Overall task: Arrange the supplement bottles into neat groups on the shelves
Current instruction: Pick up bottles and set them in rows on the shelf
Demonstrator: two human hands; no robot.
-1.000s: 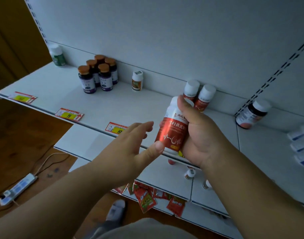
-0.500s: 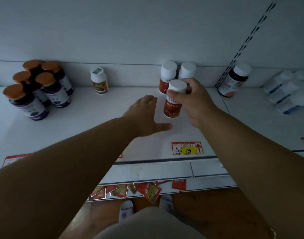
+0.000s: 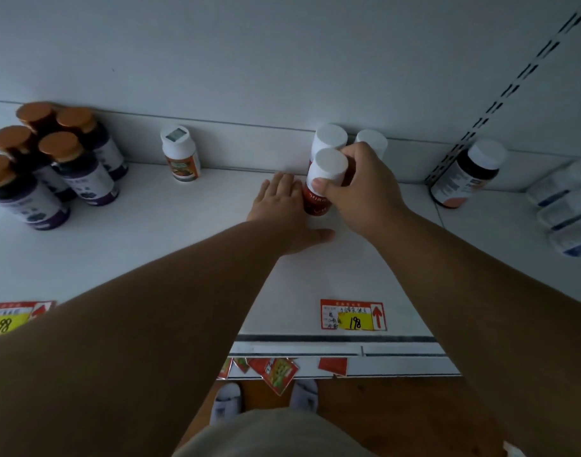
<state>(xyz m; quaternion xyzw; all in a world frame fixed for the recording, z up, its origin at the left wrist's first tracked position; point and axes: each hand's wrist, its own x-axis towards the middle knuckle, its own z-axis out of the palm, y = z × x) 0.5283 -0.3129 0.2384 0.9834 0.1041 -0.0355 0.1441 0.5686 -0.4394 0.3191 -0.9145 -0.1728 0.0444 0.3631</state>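
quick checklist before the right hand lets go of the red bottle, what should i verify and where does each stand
1. Right hand grips the red bottle near its white cap: ok.
2. Bottle upright: ok.
3. Bottle base resting fully on the shelf: cannot tell, the hands hide the base.
4. Bottle sits directly in front of the two matching white-capped bottles at the back wall: ok.
5. Left hand lies flat on the shelf beside the bottle, fingers straight, ready to steady it: ok.
6. Clear of the small orange-labelled bottle to the left: ok.
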